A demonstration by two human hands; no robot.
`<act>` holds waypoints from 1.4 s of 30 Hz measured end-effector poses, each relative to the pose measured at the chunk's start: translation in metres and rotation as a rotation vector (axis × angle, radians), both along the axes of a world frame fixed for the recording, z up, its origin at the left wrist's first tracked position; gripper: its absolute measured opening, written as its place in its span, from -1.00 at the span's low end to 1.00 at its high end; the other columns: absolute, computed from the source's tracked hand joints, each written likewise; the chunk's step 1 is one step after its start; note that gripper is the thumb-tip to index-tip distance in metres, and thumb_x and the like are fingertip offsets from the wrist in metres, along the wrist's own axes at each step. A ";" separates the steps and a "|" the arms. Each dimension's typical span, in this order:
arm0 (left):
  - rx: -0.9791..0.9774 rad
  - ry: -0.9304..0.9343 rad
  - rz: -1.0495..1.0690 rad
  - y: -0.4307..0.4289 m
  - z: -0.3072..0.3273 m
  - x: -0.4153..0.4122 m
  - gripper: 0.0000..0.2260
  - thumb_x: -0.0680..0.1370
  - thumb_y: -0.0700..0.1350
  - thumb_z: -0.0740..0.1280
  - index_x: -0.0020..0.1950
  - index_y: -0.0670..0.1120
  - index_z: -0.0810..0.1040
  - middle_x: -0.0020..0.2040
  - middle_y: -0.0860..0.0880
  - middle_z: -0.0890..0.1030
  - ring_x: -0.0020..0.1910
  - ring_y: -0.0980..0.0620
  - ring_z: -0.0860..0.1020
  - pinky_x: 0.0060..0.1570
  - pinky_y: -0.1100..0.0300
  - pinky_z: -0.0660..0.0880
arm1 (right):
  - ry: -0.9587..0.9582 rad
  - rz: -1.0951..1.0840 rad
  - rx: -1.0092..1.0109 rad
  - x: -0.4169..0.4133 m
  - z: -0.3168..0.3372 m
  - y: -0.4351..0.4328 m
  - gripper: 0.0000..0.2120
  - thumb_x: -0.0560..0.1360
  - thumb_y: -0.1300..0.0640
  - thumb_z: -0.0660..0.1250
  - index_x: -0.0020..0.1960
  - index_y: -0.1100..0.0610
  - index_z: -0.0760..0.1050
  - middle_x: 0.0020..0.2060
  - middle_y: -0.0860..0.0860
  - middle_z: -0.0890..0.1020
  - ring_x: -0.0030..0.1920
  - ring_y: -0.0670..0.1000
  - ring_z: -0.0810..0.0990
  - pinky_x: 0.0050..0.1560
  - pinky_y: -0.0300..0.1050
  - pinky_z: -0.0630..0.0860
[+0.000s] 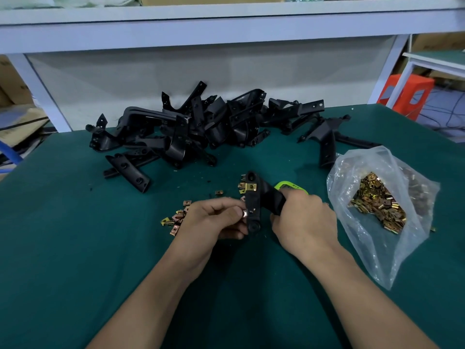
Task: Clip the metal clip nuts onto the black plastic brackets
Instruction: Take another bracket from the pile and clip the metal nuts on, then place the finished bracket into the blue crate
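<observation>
Bench: a bench covered in a dark green mat point(75, 248) runs under everything, and two bare forearms reach in from its near edge.
Left hand: the left hand point(216, 217) is curled, with thumb and forefinger pinching a small silvery metal clip nut point(244, 213) against the left edge of the held bracket, towards its near end.
Right hand: the right hand point(304, 217) is wrapped round the side arm of that same bracket, knuckles up and fingers curled under.
Held bracket: a black plastic bracket with a rounded eye at each end point(254, 205) sits between the two hands and points away from the person. A brass-coloured clip nut point(249, 186) is already seated near its far end.
Loose nuts: a small scatter of brass-coloured clip nuts point(176, 219) lies on the mat just left of the left hand, partly tucked behind it. A single stray nut point(219, 192) lies a little beyond.
Green item: a bright green plastic loop point(289, 185) peeks out just behind the right hand. I cannot tell what it is.
Bag: a crumpled clear plastic bag point(352, 172) lies open to the right of the right hand, with a golden heap of clip nuts point(377, 202) inside.
Pile: a tangled pile of black plastic brackets point(201, 127) stretches along the far side of the bench. One lone black bracket point(327, 144) stands a bit apart at its right end, near the bag.
Beyond: a pale grey shelf point(226, 28) spans above the bench. An orange plastic stool point(405, 93) stands far right, and brown cardboard boxes point(12, 84) are off to the left.
</observation>
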State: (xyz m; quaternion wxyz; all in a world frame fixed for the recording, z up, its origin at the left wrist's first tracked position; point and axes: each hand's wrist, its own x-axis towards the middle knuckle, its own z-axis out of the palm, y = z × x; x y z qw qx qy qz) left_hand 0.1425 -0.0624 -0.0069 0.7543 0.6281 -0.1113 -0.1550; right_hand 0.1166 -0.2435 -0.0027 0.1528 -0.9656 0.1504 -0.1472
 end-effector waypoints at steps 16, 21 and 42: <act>0.016 0.006 0.064 0.002 -0.001 -0.001 -0.77 0.56 -0.37 0.37 0.05 -0.11 0.74 -0.22 -0.18 0.70 -0.30 0.02 0.64 -0.27 0.26 0.56 | 0.070 0.009 -0.001 -0.002 0.004 0.004 -0.78 0.44 0.17 0.37 -0.13 -0.08 0.35 -0.23 0.01 0.58 -0.27 0.19 0.43 -0.19 -0.04 0.33; -0.031 0.014 0.189 -0.005 0.000 -0.008 -0.76 0.57 -0.38 0.37 0.05 -0.08 0.73 -0.25 -0.15 0.68 -0.32 0.01 0.63 -0.28 0.24 0.58 | 0.064 0.017 -0.012 -0.003 0.007 0.007 -0.79 0.45 0.21 0.33 -0.14 -0.05 0.34 -0.23 0.00 0.57 -0.27 0.17 0.43 -0.17 -0.03 0.32; 0.434 -0.335 0.324 -0.031 -0.007 -0.042 -0.91 0.49 0.06 0.41 -0.02 0.20 0.64 -0.20 0.23 0.71 -0.19 0.23 0.66 -0.21 0.39 0.51 | 0.075 -0.081 0.080 0.000 0.001 0.020 -0.70 0.50 0.12 0.37 -0.24 -0.02 0.25 -0.18 -0.02 0.57 -0.04 0.24 0.64 -0.17 -0.07 0.31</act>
